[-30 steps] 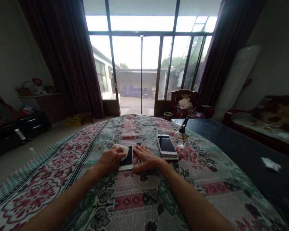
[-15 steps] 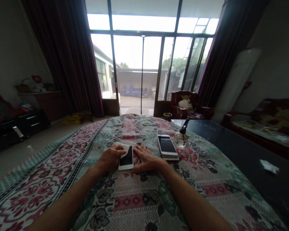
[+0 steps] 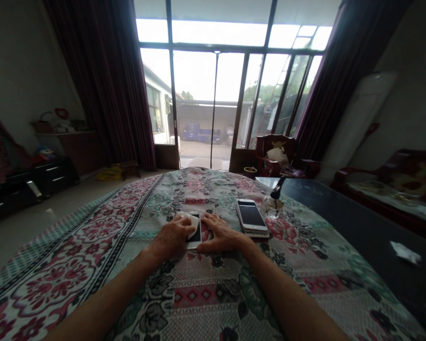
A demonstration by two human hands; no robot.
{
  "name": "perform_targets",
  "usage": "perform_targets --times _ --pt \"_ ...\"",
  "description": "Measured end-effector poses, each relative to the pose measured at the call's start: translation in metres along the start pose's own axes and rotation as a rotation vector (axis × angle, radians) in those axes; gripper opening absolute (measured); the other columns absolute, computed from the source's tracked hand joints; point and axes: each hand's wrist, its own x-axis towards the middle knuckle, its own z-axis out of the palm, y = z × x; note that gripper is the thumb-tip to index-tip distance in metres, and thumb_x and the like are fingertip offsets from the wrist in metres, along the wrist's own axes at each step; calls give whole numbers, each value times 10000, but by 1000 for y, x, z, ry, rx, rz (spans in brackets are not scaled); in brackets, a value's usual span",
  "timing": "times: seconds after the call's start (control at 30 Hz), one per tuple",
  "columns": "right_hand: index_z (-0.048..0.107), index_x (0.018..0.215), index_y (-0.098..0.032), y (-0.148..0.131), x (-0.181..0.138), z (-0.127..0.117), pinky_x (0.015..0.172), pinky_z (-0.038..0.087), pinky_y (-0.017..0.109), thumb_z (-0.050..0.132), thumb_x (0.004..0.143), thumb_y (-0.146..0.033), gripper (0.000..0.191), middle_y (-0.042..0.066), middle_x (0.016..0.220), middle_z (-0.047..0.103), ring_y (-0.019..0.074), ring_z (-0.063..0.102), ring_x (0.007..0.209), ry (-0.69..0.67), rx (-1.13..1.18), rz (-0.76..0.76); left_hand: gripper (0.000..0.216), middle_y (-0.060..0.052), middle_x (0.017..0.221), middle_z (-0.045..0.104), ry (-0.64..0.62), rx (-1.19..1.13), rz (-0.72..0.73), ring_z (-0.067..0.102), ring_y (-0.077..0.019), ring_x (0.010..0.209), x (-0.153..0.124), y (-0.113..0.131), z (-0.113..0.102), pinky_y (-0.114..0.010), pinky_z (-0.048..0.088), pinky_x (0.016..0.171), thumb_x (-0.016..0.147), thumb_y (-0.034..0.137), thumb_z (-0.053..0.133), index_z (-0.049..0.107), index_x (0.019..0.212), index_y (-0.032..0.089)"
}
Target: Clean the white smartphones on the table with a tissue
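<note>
A white smartphone (image 3: 198,235) with a dark screen lies face up on the patterned tablecloth (image 3: 199,279). My left hand (image 3: 175,233) is closed on a white tissue (image 3: 191,222) and presses it onto the screen, covering much of the phone's left side. Along the phone's right edge rests my right hand (image 3: 218,233), its fingers stretched out and the thumb apart, touching or very near the edge. To the right of that hand, more phones (image 3: 252,215) lie in a small stack, a white-framed one on top.
Beside the stack stands a clear spray bottle (image 3: 272,204) with a black nozzle. A crumpled tissue (image 3: 405,252) lies on the dark tabletop (image 3: 362,232) at right. Beyond the table are a wooden armchair (image 3: 275,151) and glass doors (image 3: 206,109).
My left hand has slid the tissue to the right and nearer across the phone screen, covering more of it. The right hand stays by the phone's edge. The whole view has shifted slightly.
</note>
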Motion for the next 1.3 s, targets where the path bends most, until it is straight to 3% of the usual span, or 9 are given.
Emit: perform_targets --times 0.33,0.67,1.1,1.3 --pt "260 1485 -223 -2 -1 -1 1167 91 494 662 605 -760 1106 106 1588 97 331 20 1451 3 9 -5 356 -52 1034 664 52 34 -142 549 -209 1075 -1 -36 7 -341 472 938 809 57 467 718 984 239" --pt "257 1488 -165 1 2 2 1174 96 472 659 617 -751 1124 142 1584 80 339 13 1449 10 -23 -10 218 -87 1020 642 15 13 -49 530 -244 1060 2 -2 6 -365 475 904 822 142 538 701 950 210" --pt "243 1494 -224 -3 0 -1 1167 104 498 682 616 -729 1104 107 1590 73 339 5 1450 -6 -8 9 346 -50 1057 664 66 -5 -145 541 -209 1082 7 -41 15 -344 455 943 824 63 473 716 1005 229" --pt "239 1495 -186 -2 0 0 1174 87 479 670 615 -746 1129 132 1586 73 339 1 1449 -2 -11 -2 342 -87 1029 666 45 48 -232 553 -231 1055 4 -34 10 -356 475 896 827 57 449 710 995 201"
